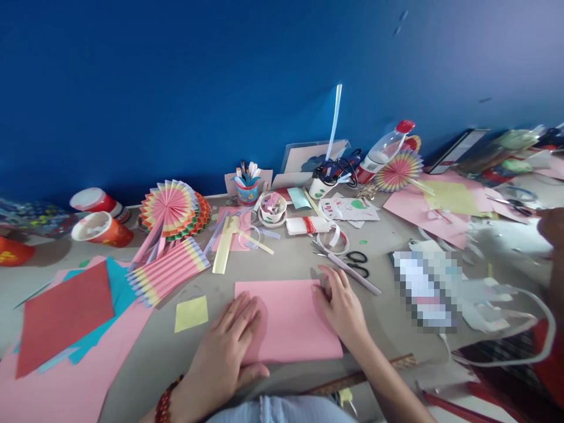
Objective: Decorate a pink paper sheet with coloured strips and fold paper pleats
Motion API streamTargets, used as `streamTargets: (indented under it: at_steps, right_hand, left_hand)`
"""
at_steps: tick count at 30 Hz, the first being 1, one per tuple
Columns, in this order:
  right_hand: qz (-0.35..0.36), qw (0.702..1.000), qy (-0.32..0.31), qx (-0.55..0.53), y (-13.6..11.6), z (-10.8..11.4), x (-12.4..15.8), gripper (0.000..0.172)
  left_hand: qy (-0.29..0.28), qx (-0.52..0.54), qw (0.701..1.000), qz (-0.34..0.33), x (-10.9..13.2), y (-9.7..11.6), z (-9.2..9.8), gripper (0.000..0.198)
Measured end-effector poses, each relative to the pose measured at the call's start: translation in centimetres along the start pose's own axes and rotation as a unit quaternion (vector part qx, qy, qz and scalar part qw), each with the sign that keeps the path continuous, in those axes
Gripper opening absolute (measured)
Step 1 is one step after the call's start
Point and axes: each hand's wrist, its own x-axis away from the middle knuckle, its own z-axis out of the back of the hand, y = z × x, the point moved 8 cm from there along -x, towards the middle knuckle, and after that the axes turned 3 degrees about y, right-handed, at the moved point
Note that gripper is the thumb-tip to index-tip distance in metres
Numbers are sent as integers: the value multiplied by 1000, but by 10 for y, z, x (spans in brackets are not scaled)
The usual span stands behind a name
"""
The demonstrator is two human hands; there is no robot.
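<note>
A sheet of pink paper (286,320) lies on the grey table in front of me, its near edge slightly raised as if folded over. My left hand (231,341) rests flat across its left side, fingers stretched out and thumb by the near edge. At the right edge is my right hand (341,302), its thumb on the paper and its fingers extended past the upper right corner. Just beyond that hand lie black-handled scissors (356,264) and a pale purple stick (356,275). A small yellow paper (191,314) sits left of my left hand.
Folded paper fans (170,208) and red paper (66,317) lie left. A pen cup (247,191), a white cup (321,187) and a bottle (383,153) stand along the blue wall. A blurred-out phone (423,288) lies right; another person's hand (550,226) shows at far right.
</note>
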Motion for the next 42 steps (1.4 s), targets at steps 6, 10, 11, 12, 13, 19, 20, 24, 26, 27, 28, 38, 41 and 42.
streamTargets:
  at_steps: [6,10,11,12,13,19,20,24,26,27,28,38,41,42]
  right_hand:
    - [14,1000,-1,-8,1,-1,-1,23]
    - [31,999,-32,-24,-4,-3,-3,16]
    - [38,998,-43,-27,-6,-3,-3,15]
    - [45,997,-51,-30,-8,-3,-4,17]
    - [51,997,-55,-31,-10,-2,-4,18]
    - [64,996,-62,-31,-11,-1,-7,21]
    - [65,995,-70,-32,-10,-1,-7,21]
    - [80,991,-103,-9,-16,2,-5,21]
    - [109,987,-117,23,-28,7,0,20]
    - [130,983,-128,36,-38,8,4,20]
    - [154,977,-144,41,-49,8,10,19]
    - [257,934,-247,34,-98,-6,81,44]
    - [283,934,-213,42,-89,-7,97,41]
    - [294,935,-196,39,-87,-7,102,41]
  left_hand:
    - [1,18,1000,-7,-1,1,-2,85]
    - [-11,30,999,-19,-3,4,-5,92]
    - [-15,28,999,-19,-5,4,-4,93]
    - [-21,28,999,-20,-6,5,-4,93]
    - [-27,29,999,-21,-8,6,-3,93]
    - [-67,34,997,-16,-17,11,3,93]
    - [-67,34,997,-18,-17,11,4,95]
    - [-69,31,997,-28,-16,13,3,96]
    - [-75,31,996,-35,-16,13,1,94]
    - [-77,30,996,-37,-16,13,1,94]
    - [-78,29,996,-36,-16,13,0,93]
    - [-74,35,996,-26,-16,12,2,93]
    - [-89,36,995,-22,-15,11,-2,95]
    - [-92,37,995,-21,-14,10,-3,95]
